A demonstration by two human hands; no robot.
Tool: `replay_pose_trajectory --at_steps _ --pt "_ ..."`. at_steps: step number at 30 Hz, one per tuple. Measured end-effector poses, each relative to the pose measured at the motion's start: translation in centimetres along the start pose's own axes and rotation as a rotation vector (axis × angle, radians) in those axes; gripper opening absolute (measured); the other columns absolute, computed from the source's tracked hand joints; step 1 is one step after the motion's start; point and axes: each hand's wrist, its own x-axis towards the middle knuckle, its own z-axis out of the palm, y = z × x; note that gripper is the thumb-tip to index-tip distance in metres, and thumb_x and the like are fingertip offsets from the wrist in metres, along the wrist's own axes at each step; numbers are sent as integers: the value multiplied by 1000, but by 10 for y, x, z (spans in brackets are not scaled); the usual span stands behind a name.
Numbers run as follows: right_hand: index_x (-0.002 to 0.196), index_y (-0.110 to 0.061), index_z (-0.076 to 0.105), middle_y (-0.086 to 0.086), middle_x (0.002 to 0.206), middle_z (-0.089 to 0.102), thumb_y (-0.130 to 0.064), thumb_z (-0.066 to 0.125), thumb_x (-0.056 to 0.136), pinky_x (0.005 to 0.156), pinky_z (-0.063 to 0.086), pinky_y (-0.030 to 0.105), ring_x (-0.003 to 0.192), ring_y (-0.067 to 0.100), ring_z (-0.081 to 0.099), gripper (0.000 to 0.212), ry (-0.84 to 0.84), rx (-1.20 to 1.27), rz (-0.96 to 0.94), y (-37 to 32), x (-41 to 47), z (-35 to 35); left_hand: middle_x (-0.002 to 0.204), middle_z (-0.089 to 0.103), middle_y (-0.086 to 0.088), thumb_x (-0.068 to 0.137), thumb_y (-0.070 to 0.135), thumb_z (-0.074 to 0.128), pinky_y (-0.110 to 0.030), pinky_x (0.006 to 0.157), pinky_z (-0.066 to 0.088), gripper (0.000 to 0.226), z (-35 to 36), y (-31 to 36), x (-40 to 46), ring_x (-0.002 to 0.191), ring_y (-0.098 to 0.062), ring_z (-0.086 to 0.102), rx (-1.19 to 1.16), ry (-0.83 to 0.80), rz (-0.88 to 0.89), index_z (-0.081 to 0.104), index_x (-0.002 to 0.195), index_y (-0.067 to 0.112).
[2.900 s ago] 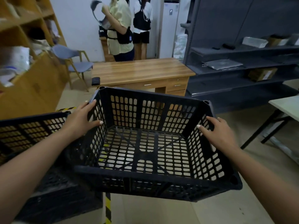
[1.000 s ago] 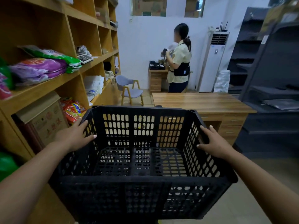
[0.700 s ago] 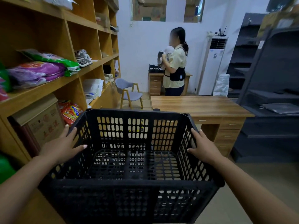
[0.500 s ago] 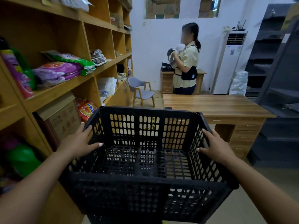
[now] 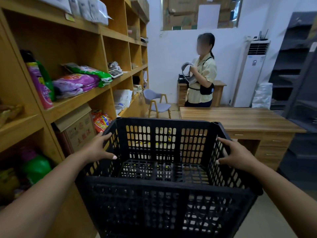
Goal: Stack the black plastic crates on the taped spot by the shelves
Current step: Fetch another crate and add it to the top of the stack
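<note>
A black perforated plastic crate [image 5: 164,196] fills the lower middle of the head view, held up off the floor with its open top toward me. My left hand [image 5: 98,147] grips its left rim, thumb inside the wall. My right hand [image 5: 235,155] grips its right rim the same way. Bits of yellow-and-black floor tape [image 5: 145,143] show through the holes of the crate's far wall. The floor right under the crate is hidden by it.
Wooden shelves [image 5: 82,98] with bags, bottles and a cardboard box [image 5: 77,129] run close along my left. A wooden desk [image 5: 240,121] stands ahead on the right, dark metal shelving [image 5: 298,93] beyond it. A person [image 5: 200,79] and a grey chair [image 5: 157,103] are at the back.
I have carried the crate from the open floor to beside the wooden shelves. Over the last second it stays level in both hands while the view drifts slightly.
</note>
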Motion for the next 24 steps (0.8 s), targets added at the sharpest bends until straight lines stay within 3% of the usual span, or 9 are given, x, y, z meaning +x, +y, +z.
replay_pose_trajectory --at_steps 2,5,7,10,13,15,19,24 --pt "147 -32 29 11 147 37 -28 84 68 89 48 32 122 25 48 97 -5 37 -5 -10 11 -4 160 8 -9 64 36 85 -43 115 17 109 -8 -7 12 146 -27 10 -16 3 15 20 150 23" --pt "145 -29 33 8 142 45 -26 83 70 59 48 17 90 11 57 90 7 90 -2 -29 33 -6 157 16 -12 62 38 86 -40 115 20 110 -23 -19 33 144 -27 17 -63 -14 48 23 150 19" --pt "144 -27 36 7 141 47 -29 82 71 54 45 14 88 10 58 86 13 110 7 -41 49 -3 156 21 -13 61 38 86 -39 114 22 108 -35 -28 50 142 -27 22 -78 -25 67 27 148 18" --pt "143 -25 38 6 144 43 -30 81 73 61 41 13 111 18 54 82 36 105 10 -64 70 6 156 19 -14 65 35 84 -41 114 21 102 -49 -42 74 143 -28 19 -75 -21 70 28 148 17" --pt "142 -23 39 7 144 44 -28 80 73 86 45 27 126 23 46 81 67 101 16 -84 91 18 158 12 -15 65 36 84 -44 117 16 102 -55 -59 99 145 -29 12 -76 -12 66 27 148 18" --pt "142 -24 39 6 143 45 -30 80 72 95 43 34 128 23 44 80 63 102 20 -91 100 26 159 8 -15 65 37 84 -46 118 15 103 -54 -67 111 146 -29 9 -92 -7 58 27 148 19" --pt "140 -27 41 4 142 44 -36 80 71 93 51 41 126 22 45 80 65 100 42 -104 116 42 159 9 -11 63 52 80 -47 115 21 105 -52 -81 131 145 -29 15 29 5 49 27 149 23" --pt "142 -25 39 6 147 38 -42 76 75 98 41 35 131 22 41 78 60 1 50 -111 125 45 160 5 -6 62 66 71 -49 112 29 109 -47 -90 145 143 -30 20 81 -22 34 22 150 26"
